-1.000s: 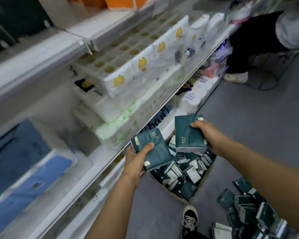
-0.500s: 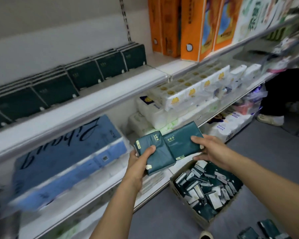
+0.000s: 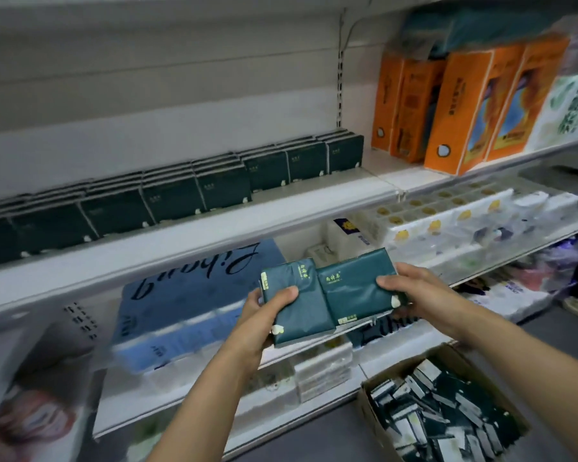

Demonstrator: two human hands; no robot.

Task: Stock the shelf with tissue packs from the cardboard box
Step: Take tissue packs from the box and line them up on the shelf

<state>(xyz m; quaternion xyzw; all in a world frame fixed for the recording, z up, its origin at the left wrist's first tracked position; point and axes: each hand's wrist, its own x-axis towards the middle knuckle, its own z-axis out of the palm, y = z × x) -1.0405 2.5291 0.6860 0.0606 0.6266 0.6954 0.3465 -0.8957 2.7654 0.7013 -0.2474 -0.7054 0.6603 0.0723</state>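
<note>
My left hand (image 3: 264, 310) grips a dark green tissue pack (image 3: 297, 306), thumb across its front. Beside it my right hand (image 3: 424, 295) grips a second dark green tissue pack (image 3: 356, 290); the two packs touch edge to edge in front of the middle shelves. On the white shelf (image 3: 187, 243) above them stands a row of matching green packs (image 3: 181, 195), running from the far left to about the middle. The cardboard box (image 3: 377, 425) sits on the floor at the bottom right, filled with several loose green packs (image 3: 447, 415).
Orange tissue boxes (image 3: 461, 105) stand on the same shelf to the right of the green row. A large blue pack (image 3: 187, 295) and white toilet-roll packs (image 3: 447, 221) fill the shelf below. A printed pack (image 3: 34, 395) sits at the lower left.
My view has tilted up from the box to the shelves. Both hands lifted their packs out of the box and brought them together side by side.
</note>
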